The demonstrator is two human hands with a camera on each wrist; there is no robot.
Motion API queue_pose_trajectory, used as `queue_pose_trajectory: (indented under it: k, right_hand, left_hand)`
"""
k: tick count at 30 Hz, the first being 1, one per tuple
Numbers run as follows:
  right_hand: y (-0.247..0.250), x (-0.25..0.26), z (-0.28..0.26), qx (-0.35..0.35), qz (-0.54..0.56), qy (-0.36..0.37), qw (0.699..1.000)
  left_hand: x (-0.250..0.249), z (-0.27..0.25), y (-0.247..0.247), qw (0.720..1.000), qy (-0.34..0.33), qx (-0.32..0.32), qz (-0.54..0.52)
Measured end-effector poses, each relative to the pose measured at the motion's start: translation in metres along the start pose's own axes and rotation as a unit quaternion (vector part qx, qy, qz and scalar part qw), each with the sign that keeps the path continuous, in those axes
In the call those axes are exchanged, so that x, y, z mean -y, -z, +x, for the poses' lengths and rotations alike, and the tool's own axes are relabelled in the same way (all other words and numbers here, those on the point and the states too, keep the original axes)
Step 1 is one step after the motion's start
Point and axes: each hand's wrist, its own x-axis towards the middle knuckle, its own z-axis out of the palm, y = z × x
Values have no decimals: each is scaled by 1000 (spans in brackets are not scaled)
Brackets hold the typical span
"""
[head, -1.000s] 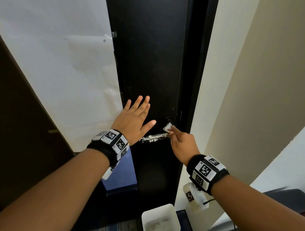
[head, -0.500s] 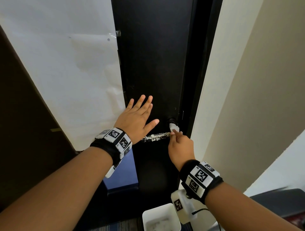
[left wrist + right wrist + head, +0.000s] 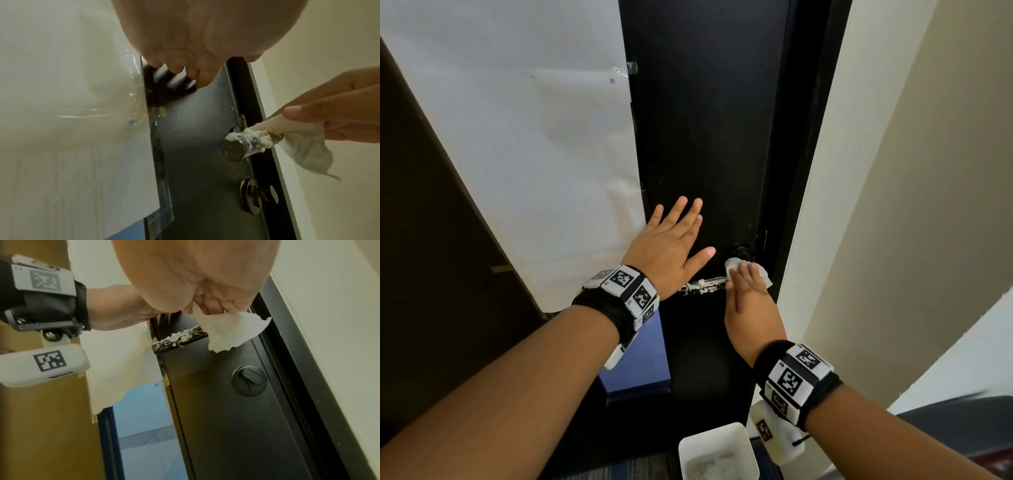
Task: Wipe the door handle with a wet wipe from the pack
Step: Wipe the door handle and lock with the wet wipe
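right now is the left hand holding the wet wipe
No, the left hand lies flat with straight fingers on the black door, while the right hand holds the wet wipe at the door handle.

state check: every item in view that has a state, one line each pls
Black door: braced by the flat left hand.
Metal lever door handle: horizontal, white residue along it, not yet wiped clean.
White wet wipe: crumpled, pressed on the handle's pivot end.
Black thumb-turn lock: below the handle, untouched.
Left hand: fingers straight, flat on door.
Right hand: pinches the wipe.
White square bin: open, on the floor.
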Motion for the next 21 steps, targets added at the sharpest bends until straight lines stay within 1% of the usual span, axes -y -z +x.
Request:
queue_pose_trajectory:
  k: [6,9,17,21]
  right_hand:
    - [1,-2,-2,0,-12,18,1000]
    - [-1,-2,-3,6,-22,39,999]
    - [-10,1,-2,-4,-42,75,996]
    - [-10,6,-4,-5,-45,84,995]
  left_hand:
    - [0,1,-2,1000,0,0,2]
    - [0,0,-1,1000,-1,0,1]
    - [2,-1,2,1000,-10,3,-27]
    - [3,-2,2,999,-14,-6,-44]
